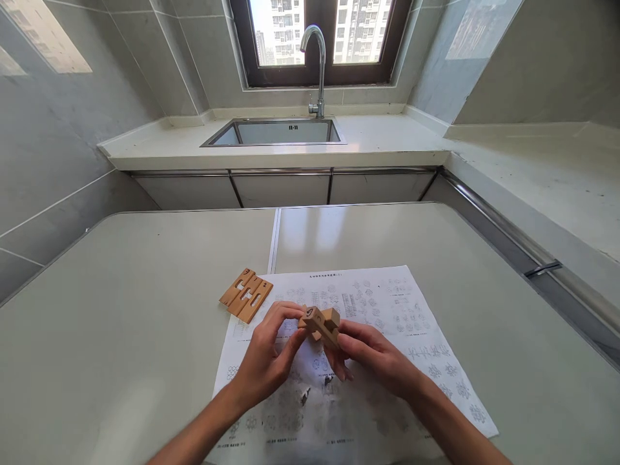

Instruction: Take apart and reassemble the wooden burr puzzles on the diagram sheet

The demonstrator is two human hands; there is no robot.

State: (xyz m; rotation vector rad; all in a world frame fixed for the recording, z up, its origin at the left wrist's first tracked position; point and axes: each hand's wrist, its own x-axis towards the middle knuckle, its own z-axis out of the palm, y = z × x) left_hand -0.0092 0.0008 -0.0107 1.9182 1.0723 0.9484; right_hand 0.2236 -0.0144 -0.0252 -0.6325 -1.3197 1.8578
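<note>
Above a printed sheet, both hands hold wooden puzzle blocks (318, 321) that cross one another; a dark mark shows on the end of one. My left hand (271, 352) pinches the blocks from the left with thumb and fingers. From the right, my right hand (371, 352) grips the lower end of the slanting block. Fingers hide part of how the blocks join. Several flat wooden pieces (246, 296) with slots and marks lie side by side beyond my left hand, overlapping the sheet's upper left corner. The white instruction sheet (387, 387) carries many small line drawings and is torn near its middle.
The pale table (145, 310) has a seam running away from me. Beyond it a white counter (387, 132) holds a sink (271, 143) with a curved tap (320, 71) under a window. A metal rail (533, 252) runs along the right-hand counter.
</note>
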